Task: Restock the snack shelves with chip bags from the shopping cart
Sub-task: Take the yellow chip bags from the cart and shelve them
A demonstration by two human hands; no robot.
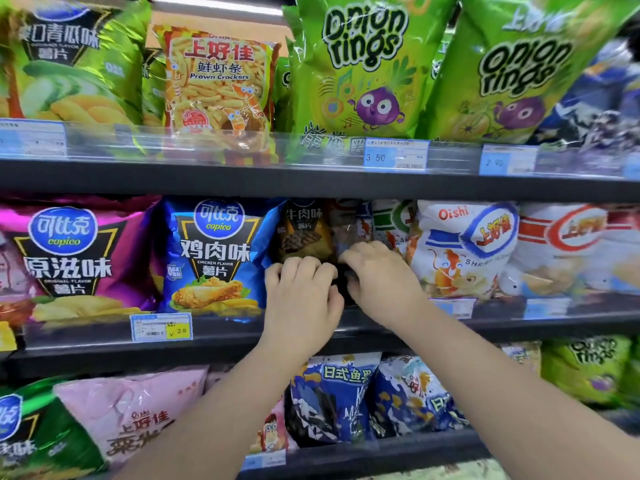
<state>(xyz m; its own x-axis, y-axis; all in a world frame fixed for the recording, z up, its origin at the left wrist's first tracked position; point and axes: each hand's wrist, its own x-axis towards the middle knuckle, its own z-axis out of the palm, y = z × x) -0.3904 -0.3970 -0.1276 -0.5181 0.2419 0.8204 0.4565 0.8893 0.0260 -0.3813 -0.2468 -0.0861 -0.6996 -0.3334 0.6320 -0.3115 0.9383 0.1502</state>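
Middle shelf [221, 344], both hands [301, 296] gripping brown bag [304, 233]

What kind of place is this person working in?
Most likely a supermarket snack aisle. Dark tiered shelves are packed with bags such as the green Onion Rings bag and blue chicken-flavour chip bag, with blue price labels clipped along the shelf edges.

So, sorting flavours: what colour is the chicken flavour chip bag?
Blue, with a black panel; the chicken flavour chip bag shows in the head view.
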